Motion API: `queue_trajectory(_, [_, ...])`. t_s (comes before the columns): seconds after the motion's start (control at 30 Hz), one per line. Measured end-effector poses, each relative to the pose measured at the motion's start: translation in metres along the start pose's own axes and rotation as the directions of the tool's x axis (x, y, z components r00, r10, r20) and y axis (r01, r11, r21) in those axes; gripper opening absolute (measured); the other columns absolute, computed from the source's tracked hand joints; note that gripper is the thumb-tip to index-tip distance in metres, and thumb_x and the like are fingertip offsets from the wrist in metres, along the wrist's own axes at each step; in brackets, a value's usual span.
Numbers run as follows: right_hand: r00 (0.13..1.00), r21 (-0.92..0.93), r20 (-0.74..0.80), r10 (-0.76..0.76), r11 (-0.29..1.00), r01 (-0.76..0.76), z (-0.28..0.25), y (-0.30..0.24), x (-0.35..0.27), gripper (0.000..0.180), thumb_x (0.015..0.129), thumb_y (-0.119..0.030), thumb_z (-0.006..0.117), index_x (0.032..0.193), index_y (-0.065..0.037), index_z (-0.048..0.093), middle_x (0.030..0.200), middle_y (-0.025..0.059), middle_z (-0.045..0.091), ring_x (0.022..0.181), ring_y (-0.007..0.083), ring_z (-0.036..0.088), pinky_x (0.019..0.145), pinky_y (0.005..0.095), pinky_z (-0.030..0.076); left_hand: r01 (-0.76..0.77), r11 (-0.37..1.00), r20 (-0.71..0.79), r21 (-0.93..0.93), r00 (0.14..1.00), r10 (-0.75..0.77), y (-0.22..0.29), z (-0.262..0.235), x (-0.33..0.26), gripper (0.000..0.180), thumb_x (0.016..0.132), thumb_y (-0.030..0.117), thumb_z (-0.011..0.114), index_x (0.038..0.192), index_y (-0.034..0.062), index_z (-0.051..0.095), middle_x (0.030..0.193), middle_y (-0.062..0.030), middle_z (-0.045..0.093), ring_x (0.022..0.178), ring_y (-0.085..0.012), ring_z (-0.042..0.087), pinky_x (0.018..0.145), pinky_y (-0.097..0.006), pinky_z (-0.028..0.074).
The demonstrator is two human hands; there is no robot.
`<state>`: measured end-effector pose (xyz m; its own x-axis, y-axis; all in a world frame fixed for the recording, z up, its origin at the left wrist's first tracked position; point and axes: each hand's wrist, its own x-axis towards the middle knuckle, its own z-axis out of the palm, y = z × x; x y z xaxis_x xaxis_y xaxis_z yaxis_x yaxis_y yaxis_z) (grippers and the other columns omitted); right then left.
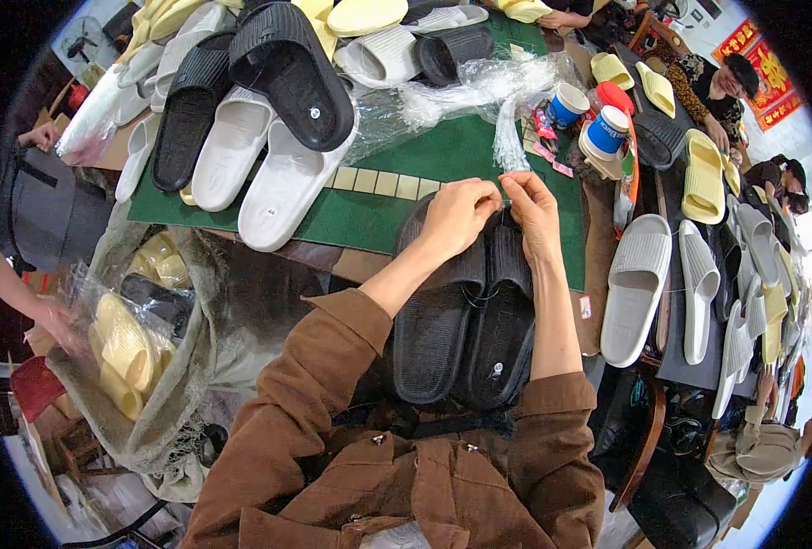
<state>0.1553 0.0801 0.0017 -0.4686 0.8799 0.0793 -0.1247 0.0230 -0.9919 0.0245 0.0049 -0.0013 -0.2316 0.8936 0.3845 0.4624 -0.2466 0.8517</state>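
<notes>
My left hand [464,216] and my right hand [533,212] meet above a pair of black slides, fingertips pinched close together. Between them is what looks like a thin clear string, too fine to make out fully. The left black slide [431,352] and the right black slide [500,352] stand side by side at the table's near edge, soles toward me. A thin clear strand shows across their straps. Just beyond my fingers lies a bundle of white plastic strings [508,137]. A row of small cream stickers [386,183] runs along the green mat [369,233].
White slides [282,197] and a black slide [296,82] are heaped at the left. Two blue-and-white cups [605,135] stand at the right, near grey slides [637,288]. A sack [206,320] holds bagged yellow slides [124,352]. Other people work nearby.
</notes>
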Motion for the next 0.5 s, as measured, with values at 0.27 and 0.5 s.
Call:
queue_trajectory(0.27, [0.999, 0.084, -0.046, -0.005, 0.996, 0.008, 0.003, -0.002, -0.002, 0.008, 0.086, -0.012, 0.066, 0.092, -0.010, 0.062, 0.078, -0.0077, 0.058, 0.056, -0.0012, 0.038, 0.048, 0.0160, 0.025, 0.019, 0.998, -0.053, -0.056, 0.998, -0.022, 0.002, -0.001, 0.000, 0.007, 0.081, 0.008, 0.062, 0.083, 0.0012, 0.063, 0.078, -0.0132, 0.064, 0.071, -0.0294, 0.063, 0.063, -0.037, 0.048])
queue_trajectory(0.5, [0.999, 0.148, 0.019, 0.033, 0.988, -0.036, 0.000, -0.003, -0.003, 0.007, 0.087, -0.013, 0.065, 0.090, -0.011, 0.058, 0.076, -0.0086, 0.055, 0.055, -0.0014, 0.037, 0.048, 0.0162, 0.025, 0.035, 0.998, -0.062, -0.047, 0.997, -0.038, 0.003, -0.002, -0.001, 0.007, 0.080, 0.008, 0.063, 0.082, 0.0007, 0.063, 0.077, -0.0134, 0.064, 0.069, -0.0289, 0.063, 0.063, -0.037, 0.047])
